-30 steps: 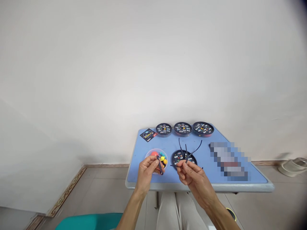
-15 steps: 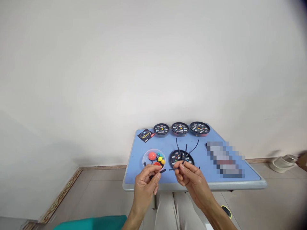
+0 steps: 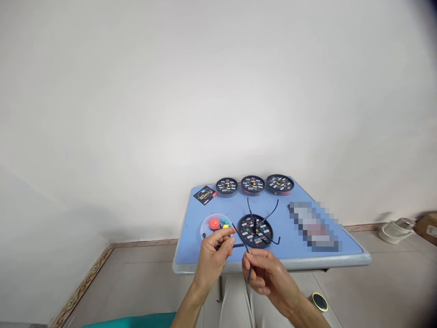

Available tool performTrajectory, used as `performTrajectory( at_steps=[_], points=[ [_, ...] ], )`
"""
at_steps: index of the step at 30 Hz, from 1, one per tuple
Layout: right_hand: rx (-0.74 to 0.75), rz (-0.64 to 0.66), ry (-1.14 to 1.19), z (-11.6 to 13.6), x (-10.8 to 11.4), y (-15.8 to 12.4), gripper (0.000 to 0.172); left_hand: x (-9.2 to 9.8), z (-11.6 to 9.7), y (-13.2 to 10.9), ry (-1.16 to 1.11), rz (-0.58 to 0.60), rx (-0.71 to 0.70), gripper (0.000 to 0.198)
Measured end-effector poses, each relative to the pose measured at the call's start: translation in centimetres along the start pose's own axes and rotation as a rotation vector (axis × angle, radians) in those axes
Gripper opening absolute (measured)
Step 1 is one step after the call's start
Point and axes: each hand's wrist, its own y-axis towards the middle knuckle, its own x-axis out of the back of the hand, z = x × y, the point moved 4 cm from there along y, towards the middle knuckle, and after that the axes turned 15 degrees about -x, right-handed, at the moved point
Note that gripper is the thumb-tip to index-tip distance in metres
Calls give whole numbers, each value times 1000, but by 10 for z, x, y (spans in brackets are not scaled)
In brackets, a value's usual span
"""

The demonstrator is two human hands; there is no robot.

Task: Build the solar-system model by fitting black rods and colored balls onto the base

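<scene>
My left hand (image 3: pixel 213 258) is pinched around a short dark rod (image 3: pixel 237 245) just over the front rim of a transparent round dish (image 3: pixel 208 230). The dish holds an orange ball (image 3: pixel 214 223) and small teal and yellow beads. My right hand (image 3: pixel 264 273) is lower, past the table's front edge, gripping a thin dark wire (image 3: pixel 243 241) that rises toward the dish. Further right, a round black disc (image 3: pixel 247 232) carries several dark wires standing up and curving from its centre.
Three round black tins (image 3: pixel 252 184) line the far side of the blue table (image 3: pixel 191 246), beside a black card (image 3: pixel 205 195). A pixelated item (image 3: pixel 314 226) lies at right. A tape roll (image 3: pixel 320 302) and white coil (image 3: pixel 396 231) sit on the floor.
My right hand has dropped toward me, beyond the table's edge, with the wire, uncovering the black disc. My left hand has moved slightly right and up over the dish.
</scene>
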Motion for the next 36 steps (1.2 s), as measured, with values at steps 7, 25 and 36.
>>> performTrajectory(
  at_steps=[7, 25, 36],
  points=[
    [-150, -74, -53, -7, 8, -6, 30, -4, -3, 2, 39, 160, -24, 38],
    [563, -320, -255, -4, 34, -19, 33, -30, 14, -17, -286, 29, 244, 41],
    [888, -416, -374, 5, 32, -30, 16, -45, 13, -22, -254, -12, 209, 46]
  ],
)
